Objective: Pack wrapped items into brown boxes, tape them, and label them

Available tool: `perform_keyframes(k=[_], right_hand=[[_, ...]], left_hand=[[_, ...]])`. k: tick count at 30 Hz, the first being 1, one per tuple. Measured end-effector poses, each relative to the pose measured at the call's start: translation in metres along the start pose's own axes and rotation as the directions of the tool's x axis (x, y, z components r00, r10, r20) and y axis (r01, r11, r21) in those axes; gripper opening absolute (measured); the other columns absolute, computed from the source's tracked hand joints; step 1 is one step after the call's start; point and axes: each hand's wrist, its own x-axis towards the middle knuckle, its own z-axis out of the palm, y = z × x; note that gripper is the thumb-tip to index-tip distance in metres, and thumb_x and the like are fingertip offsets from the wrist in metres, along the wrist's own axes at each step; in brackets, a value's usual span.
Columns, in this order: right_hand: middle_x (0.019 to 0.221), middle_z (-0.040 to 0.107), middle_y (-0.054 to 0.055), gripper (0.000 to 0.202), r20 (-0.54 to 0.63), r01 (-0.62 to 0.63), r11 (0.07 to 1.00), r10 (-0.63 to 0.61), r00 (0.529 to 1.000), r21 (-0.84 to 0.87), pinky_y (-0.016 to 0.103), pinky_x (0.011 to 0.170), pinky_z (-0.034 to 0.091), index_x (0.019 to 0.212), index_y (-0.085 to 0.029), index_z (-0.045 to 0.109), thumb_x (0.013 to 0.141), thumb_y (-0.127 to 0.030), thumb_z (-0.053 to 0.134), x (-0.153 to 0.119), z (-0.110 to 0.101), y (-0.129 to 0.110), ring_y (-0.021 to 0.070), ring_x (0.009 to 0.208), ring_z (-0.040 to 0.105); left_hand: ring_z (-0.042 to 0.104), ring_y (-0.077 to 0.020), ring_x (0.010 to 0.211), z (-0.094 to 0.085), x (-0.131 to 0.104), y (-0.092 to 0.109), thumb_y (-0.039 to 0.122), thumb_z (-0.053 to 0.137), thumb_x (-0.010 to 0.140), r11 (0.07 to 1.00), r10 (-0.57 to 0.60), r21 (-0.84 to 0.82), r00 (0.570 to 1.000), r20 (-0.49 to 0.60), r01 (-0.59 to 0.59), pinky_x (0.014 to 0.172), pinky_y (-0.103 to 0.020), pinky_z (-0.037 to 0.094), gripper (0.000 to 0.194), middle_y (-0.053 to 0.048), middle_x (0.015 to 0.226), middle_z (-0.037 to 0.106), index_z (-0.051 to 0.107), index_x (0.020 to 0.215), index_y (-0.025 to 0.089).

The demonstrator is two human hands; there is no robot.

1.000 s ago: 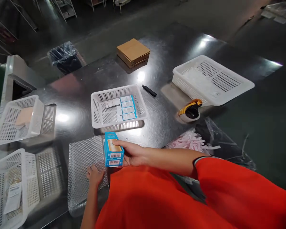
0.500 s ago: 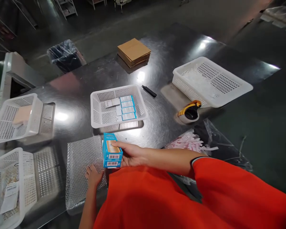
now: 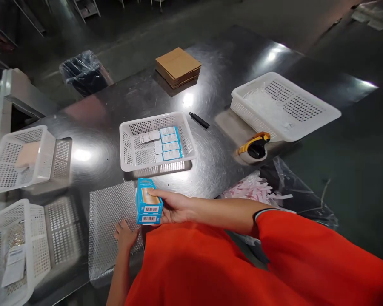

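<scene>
Two blue boxes (image 3: 149, 202), stacked one on the other with barcodes on their ends, are gripped in my right hand (image 3: 175, 207). My thumb lies across the top box. Flat on the table under my left hand (image 3: 126, 234) is a sheet of bubble wrap (image 3: 107, 229); the fingers are spread on it near its right edge. The held boxes are over that sheet's upper right corner. Just beyond them stands a white perforated basket (image 3: 125, 146), with several blue-and-white boxes (image 3: 170, 144) and a folded paper (image 3: 149, 137) inside.
On the metal table (image 3: 210, 157) are a black pen-like tool (image 3: 199, 120), a tape dispenser (image 3: 254, 148) and stacked cardboard (image 3: 178, 68). More white baskets (image 3: 46, 157) stand at left, another basket (image 3: 322, 123) at right. Pink paper strips (image 3: 255, 189) lie in plastic near my right arm.
The view has shifted very slightly. Both hands keep their places, with the right still holding the two boxes and the left still resting on the bubble wrap.
</scene>
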Motion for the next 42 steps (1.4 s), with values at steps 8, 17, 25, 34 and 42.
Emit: perform_keyframes(k=[8,17,25,34,42], right_hand=[[0.083,0.071,0.008,0.046,0.037,-0.007,1.0,0.006,0.999,0.029,0.036,0.075,0.059,0.117,-0.007,0.056,0.085,-0.038,0.068,0.003,-0.006,0.001,0.018,0.074,0.07],[0.083,0.071,0.007,0.046,0.063,-0.014,1.0,0.012,0.998,0.025,0.035,0.073,0.06,0.115,-0.008,0.056,0.084,-0.039,0.069,0.005,-0.009,0.002,0.0174,0.073,0.07],[0.077,0.069,0.004,0.037,0.023,-0.019,1.0,0.019,1.0,0.009,0.034,0.069,0.06,0.113,-0.01,0.057,0.091,-0.039,0.059,0.002,-0.001,0.004,0.0158,0.068,0.069],[0.082,0.07,0.006,0.046,0.06,-0.009,1.0,0.009,0.998,-0.009,0.034,0.073,0.058,0.111,-0.01,0.057,0.082,-0.043,0.07,0.006,-0.01,0.005,0.016,0.072,0.069],[0.085,0.066,0.005,0.046,-0.097,0.187,0.817,-0.283,0.954,-0.545,0.032,0.068,0.052,0.096,-0.015,0.058,0.071,-0.05,0.073,0.027,-0.044,-0.003,0.0185,0.077,0.063]], left_hand=[[0.033,-0.0441,0.137,-0.001,-0.002,0.002,0.044,0.054,0.082,1.0,-0.019,0.004,1.0,0.0,0.019,0.111,-0.049,0.028,0.074,-0.03,0.15,0.027,0.029,0.139,0.005],[0.034,-0.0422,0.137,-0.002,-0.002,0.002,0.044,0.055,0.081,1.0,-0.009,0.012,1.0,-0.007,0.01,0.108,-0.051,0.03,0.072,-0.03,0.15,0.029,0.033,0.138,0.006],[0.031,-0.0412,0.139,-0.002,-0.001,0.0,0.045,0.054,0.083,1.0,0.014,0.016,1.0,0.022,-0.015,0.11,-0.048,0.027,0.071,-0.029,0.15,0.027,0.033,0.139,0.006],[0.033,-0.0422,0.138,0.005,0.003,-0.006,0.044,0.053,0.083,0.998,0.032,0.06,0.999,0.01,-0.033,0.11,-0.049,0.026,0.071,-0.031,0.151,0.025,0.032,0.139,0.006],[0.029,-0.0362,0.142,0.011,0.004,-0.008,0.042,0.052,0.082,0.994,0.047,0.099,0.999,0.006,-0.047,0.111,-0.047,0.027,0.069,-0.029,0.149,0.032,0.034,0.138,0.007]])
